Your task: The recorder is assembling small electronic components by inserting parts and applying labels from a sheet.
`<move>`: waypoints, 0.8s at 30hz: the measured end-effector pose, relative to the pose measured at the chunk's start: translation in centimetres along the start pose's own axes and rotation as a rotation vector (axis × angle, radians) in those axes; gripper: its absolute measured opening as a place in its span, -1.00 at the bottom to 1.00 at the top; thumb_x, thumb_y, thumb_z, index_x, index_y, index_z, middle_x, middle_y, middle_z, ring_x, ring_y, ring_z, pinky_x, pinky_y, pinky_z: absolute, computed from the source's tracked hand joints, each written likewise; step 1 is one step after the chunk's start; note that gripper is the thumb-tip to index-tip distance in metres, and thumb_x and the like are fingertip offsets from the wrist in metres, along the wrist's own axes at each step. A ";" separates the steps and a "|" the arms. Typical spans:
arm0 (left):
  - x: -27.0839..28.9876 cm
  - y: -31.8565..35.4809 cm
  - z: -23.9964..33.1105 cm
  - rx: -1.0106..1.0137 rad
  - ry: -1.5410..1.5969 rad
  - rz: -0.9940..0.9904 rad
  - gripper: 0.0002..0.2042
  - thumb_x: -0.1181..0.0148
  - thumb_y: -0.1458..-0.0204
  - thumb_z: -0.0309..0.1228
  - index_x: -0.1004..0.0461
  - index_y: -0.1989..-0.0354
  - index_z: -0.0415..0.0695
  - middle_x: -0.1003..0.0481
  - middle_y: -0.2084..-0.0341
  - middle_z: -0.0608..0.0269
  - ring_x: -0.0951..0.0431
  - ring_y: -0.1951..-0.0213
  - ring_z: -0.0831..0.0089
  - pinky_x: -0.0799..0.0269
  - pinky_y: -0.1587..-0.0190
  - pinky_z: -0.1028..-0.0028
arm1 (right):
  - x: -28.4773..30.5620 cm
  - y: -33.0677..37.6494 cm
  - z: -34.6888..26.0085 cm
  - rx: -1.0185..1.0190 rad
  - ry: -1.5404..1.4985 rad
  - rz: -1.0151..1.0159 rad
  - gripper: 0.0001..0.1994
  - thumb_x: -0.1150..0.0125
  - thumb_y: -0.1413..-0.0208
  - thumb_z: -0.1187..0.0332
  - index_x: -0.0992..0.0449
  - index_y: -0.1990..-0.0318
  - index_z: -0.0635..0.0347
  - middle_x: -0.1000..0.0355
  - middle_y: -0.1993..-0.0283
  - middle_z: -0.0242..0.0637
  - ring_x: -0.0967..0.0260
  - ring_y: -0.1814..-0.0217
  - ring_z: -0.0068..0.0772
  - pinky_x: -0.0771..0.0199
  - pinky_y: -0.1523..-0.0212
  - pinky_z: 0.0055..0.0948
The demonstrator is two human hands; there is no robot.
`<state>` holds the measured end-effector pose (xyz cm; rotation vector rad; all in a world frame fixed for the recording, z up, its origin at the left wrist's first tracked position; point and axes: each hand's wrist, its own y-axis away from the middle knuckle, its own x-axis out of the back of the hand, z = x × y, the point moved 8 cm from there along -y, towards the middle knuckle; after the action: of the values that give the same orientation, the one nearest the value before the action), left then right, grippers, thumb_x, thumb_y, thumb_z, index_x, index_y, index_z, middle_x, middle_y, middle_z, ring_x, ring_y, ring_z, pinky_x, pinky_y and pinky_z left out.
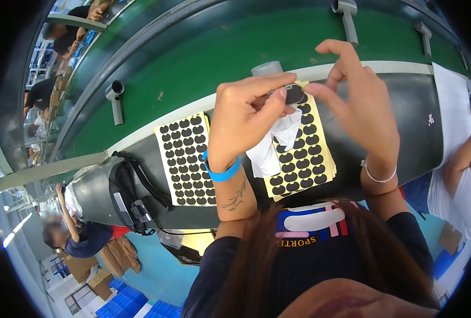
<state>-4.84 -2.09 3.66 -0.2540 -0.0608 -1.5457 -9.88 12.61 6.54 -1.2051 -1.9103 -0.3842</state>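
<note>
A: Hands now?
B: Left hand (246,114) pinches a small dark part (293,94) betw. thumb & forefinger, grip closed on it, plus a white cloth (271,151) hanging under the palm. Right hand (360,100) is at the part's right end, fingers loosely spread, thumb & forefinger tips just beside it; can't tell if they touch.
A: Where's the part?
B: Held up over the dark table (410,122), above the right sticker sheet (301,159).
A: Sheets?
B: 2 yellow sheets of black pads. Left sheet (186,159) looks almost full. Right one is partly hidden by hand & cloth, so pads used can't be counted.
A: How far along?
B: My guess: early to mid. Most pads seem unused, 1 part in hand, no finished pile in view.
A: Else?
B: Black strapped device (131,199) at table's left, green conveyor (219,47) behind, a grey roll (267,68) past the hands.
</note>
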 end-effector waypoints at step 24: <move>0.2 -0.7 -0.2 -0.057 -0.044 0.057 -0.84 -0.31 0.08 -0.54 -0.54 0.31 -0.28 -0.51 0.30 0.17 -0.47 0.66 0.65 -0.30 0.66 0.71 | -5.4 -1.8 0.4 0.254 -0.222 -0.138 -0.74 -0.21 0.12 0.43 -0.46 0.19 0.21 -0.41 0.37 -0.19 -0.38 0.30 -0.08 -0.32 0.29 -0.23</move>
<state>-5.60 -2.32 3.56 -0.3320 -0.0438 -1.4863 -10.56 8.72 2.42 -0.9840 -2.1653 -0.0764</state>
